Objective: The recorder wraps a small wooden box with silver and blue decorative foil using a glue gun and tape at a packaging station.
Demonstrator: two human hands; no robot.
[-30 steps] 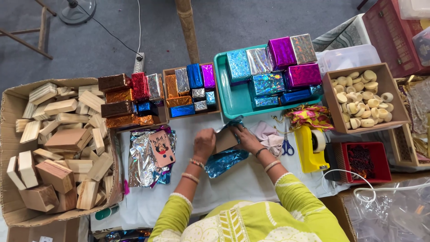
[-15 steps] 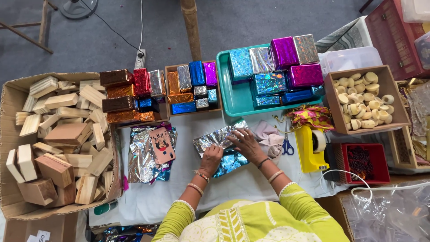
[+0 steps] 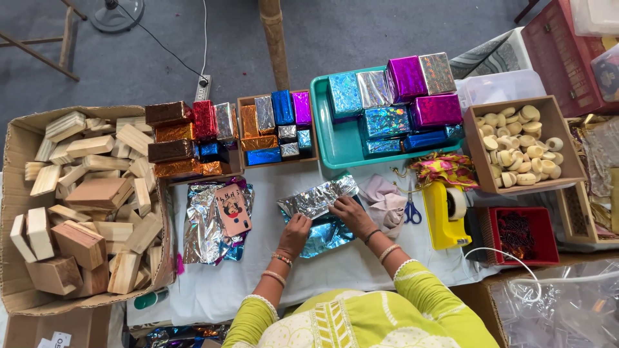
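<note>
A sheet of shiny silver and blue wrapping foil (image 3: 319, 206) lies on the white tablecloth in front of me, folded over something I cannot see. My left hand (image 3: 295, 231) presses on its near left part, fingers curled onto the foil. On the foil's right side rests my right hand (image 3: 348, 211), fingers pinching a fold. Both wrists wear bangles, and my sleeves are yellow-green.
A cardboard box of wooden blocks (image 3: 77, 200) fills the left. Crumpled foil sheets with a small card (image 3: 213, 219) lie beside it. Behind are boxes of wrapped blocks (image 3: 271, 129) and a teal tray (image 3: 322, 148). Scissors (image 3: 411, 209), a yellow tape dispenser (image 3: 442, 216) and a red box (image 3: 519, 235) sit right.
Both hands have come down from holding the piece up and now press the foil flat on the cloth; the foil is spread wider over it.
</note>
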